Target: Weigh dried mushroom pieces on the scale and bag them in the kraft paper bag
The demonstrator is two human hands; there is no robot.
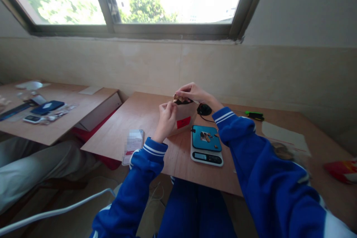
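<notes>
A pale bag-like container with a red label stands upright on the table, its dark opening facing up. My left hand is closed in a pinch on the container's near left rim. Over the opening, my right hand is closed with its fingers bent down, and small brown pieces show at its fingertips. In front of the container sits a white kitchen scale with a blue top. Several brown and whitish pieces lie on that top; their kind is too small to tell.
A phone lies at the table's left edge. Behind the scale are a black round object and a green-and-black cutter. White paper and a red packet are on the right. Another person's leg shows at left.
</notes>
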